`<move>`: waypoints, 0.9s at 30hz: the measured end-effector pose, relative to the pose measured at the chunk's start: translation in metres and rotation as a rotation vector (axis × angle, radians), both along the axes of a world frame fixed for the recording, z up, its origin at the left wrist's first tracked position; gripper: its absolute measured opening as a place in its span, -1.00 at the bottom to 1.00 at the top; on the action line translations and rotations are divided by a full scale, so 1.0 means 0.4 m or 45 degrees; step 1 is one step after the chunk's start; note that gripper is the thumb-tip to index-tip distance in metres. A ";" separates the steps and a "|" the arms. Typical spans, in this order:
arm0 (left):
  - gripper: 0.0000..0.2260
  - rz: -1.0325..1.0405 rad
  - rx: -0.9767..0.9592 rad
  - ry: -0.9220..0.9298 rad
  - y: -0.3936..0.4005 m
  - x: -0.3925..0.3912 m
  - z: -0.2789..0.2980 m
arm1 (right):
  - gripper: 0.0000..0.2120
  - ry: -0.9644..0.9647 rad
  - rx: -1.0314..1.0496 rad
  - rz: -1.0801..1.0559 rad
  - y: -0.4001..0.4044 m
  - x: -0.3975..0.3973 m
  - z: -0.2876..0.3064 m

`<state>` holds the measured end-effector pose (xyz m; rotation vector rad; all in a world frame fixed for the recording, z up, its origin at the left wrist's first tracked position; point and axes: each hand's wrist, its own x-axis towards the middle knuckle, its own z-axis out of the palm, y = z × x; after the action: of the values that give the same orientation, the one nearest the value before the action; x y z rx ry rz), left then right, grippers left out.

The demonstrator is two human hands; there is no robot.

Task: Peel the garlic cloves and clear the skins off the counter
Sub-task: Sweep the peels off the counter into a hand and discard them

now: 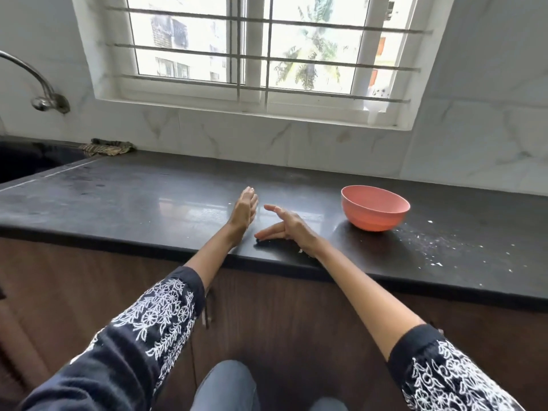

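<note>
My left hand [245,210] stands on its edge on the black counter [124,200], fingers straight and together, pointing away from me. My right hand [281,226] lies just to its right with fingers spread and relaxed, fingertips touching the counter near the front edge. Neither hand holds anything. A few small white skin bits [301,250] lie by my right wrist. More white flakes [427,241] are scattered on the counter to the right of a pink bowl [375,207]. The bowl's inside is hidden from this angle. No garlic clove shows.
A dark sink [32,161] with a metal tap [38,84] sits at the far left. A crumpled cloth [108,146] lies at the back by the wall. A barred window is above the counter. Dark wooden cabinet fronts run below the counter edge.
</note>
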<state>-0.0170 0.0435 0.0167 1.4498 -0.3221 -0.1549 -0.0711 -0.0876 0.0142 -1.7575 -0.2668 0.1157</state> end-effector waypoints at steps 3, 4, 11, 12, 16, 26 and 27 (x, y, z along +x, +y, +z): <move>-0.50 -0.082 0.035 0.056 -0.040 -0.035 -0.014 | -0.54 0.005 0.116 -0.055 -0.041 -0.044 0.006; -0.50 -0.106 0.041 0.061 -0.056 -0.048 -0.017 | -0.55 -0.013 0.211 -0.117 -0.057 -0.050 0.010; -0.47 -0.294 -0.057 0.141 -0.155 -0.154 0.002 | -0.55 -0.140 0.568 -0.682 -0.128 -0.056 -0.007; -0.47 -0.269 -0.096 0.113 -0.154 -0.159 0.015 | -0.53 -0.096 0.543 -0.683 -0.131 -0.054 -0.014; -0.51 -0.096 -0.356 0.047 -0.094 -0.148 0.070 | -0.42 0.017 0.265 -0.503 -0.101 -0.047 -0.022; -0.56 -1.276 -0.196 0.504 0.079 -0.220 -0.104 | -0.52 0.013 0.231 -0.282 -0.009 -0.080 0.035; -0.57 -1.311 -0.084 0.581 0.071 -0.239 -0.139 | -0.52 -0.001 0.240 -0.299 -0.011 -0.071 0.040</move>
<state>-0.1125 0.0720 -0.0390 1.0219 -0.6594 -1.2685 -0.0996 -0.0918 0.0302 -1.5882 -0.0673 -0.0777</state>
